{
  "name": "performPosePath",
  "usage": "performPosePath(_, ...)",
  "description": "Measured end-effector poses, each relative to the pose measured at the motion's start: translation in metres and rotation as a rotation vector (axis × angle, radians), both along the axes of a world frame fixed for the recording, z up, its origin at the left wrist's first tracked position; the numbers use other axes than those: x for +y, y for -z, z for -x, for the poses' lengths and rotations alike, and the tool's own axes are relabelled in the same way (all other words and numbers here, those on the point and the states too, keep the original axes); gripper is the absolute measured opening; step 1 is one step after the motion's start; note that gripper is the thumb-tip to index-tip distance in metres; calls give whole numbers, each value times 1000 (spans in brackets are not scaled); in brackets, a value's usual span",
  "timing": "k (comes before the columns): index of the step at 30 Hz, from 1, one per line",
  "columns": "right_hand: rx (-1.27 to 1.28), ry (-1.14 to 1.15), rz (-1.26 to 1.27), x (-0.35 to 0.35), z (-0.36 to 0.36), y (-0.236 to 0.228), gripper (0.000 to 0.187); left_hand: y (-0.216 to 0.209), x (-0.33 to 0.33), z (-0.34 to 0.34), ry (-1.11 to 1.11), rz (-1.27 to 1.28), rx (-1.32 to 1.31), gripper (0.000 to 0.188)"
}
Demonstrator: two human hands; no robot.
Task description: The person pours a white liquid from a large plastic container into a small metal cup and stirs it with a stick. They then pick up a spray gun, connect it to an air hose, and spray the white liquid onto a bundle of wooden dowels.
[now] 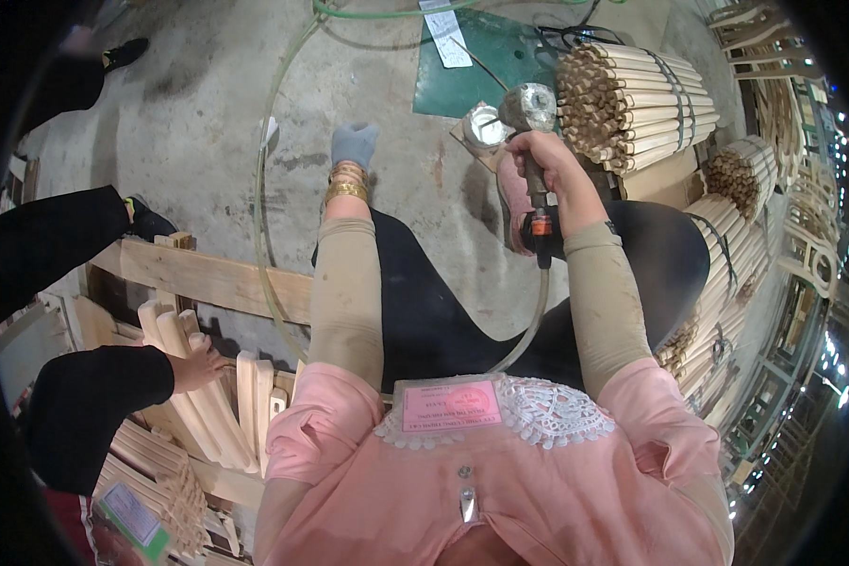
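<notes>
**Operator:** State the location of the pneumatic tool (538, 189) and the condition of both hands.

**Instructor:** The tool is held over the concrete floor (208, 123), ahead of the body's midline and to the right. The right hand (552, 162) is wrapped around its handle. The left hand (354, 144), in a grey glove, is rounded with its fingers out of view; whether it is closed on anything cannot be told.

**Operator:** Specify handling.

**Instructor:** Expect a rigid, fairly heavy body, probably weighted toward the bulky head (528, 106). Take hold of the slim dark handle, between the head and the orange fitting (541, 226). The translucent hose (545, 283) should flex but may drag on the grip.

**Operator:** List adjacent materials.

**Instructor:** The head is grey, blunt and blotched with a pale coating. Just beside it in view stands an open round container (472, 132) of white matter. To the right lies a strapped bundle of wooden bars (656, 99): smooth, pale sides, rough brown ends. Beyond is a flat green sheet (528, 52).
</notes>
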State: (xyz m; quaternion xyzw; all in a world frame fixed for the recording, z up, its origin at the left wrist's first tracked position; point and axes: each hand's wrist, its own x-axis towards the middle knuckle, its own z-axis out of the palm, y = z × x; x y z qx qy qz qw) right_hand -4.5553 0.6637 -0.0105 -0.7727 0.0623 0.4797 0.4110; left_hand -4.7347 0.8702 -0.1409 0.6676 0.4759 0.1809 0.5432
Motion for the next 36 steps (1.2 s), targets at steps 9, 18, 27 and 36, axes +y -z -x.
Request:
performPosePath(9, -32, 60, 31, -12, 2, -12, 5, -4, -6, 0, 5, 3, -48, 25)
performPosePath(18, -110, 126, -43, -10, 0, -4, 7, -15, -10, -1, -8, 49, -101, 24)
performPosePath(27, -3, 107, -85, -6, 3, -2, 6, -23, -11, -2, 16, -5, 12, 25)
performPosePath(36, 41, 123, -39, -14, -3, -10, 5, -16, -10, -6, 39, 37, -18, 27)
